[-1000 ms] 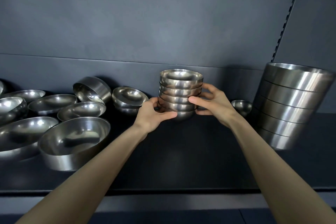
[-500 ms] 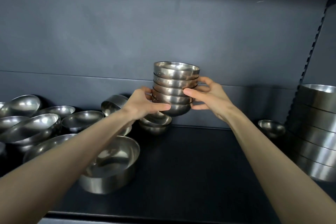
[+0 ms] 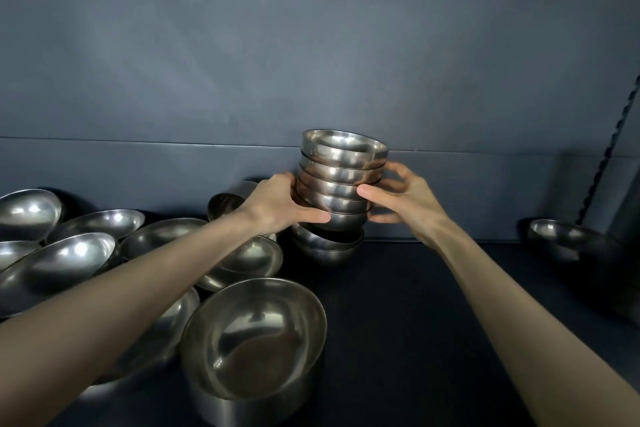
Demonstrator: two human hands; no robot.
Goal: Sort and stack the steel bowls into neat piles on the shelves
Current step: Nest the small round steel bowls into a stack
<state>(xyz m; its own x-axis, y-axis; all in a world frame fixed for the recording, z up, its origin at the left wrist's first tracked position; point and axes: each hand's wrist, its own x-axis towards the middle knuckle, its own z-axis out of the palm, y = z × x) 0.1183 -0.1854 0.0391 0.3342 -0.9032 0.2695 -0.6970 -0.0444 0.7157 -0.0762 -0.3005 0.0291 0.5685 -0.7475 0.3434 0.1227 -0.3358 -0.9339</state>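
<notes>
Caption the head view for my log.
The left hand and right hand hold a bowl stack over two nested bowls on the shelf.

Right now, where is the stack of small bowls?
Head view, centre: the stack of small bowls is held between the left hand and right hand, just above two nested bowls at the back of the shelf.

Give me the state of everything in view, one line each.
stack of small bowls, nested, rims up, slightly tilted, gripped from both sides.
left hand, grips the stack's left side.
right hand, grips the stack's right side.
nested pair of bowls, on the shelf right under the stack; contact unclear.
large bowl, rim up, tilted, empty.
lone small bowl, upright, empty.
loose bowls, tilted, overlapping, unstacked.
</notes>
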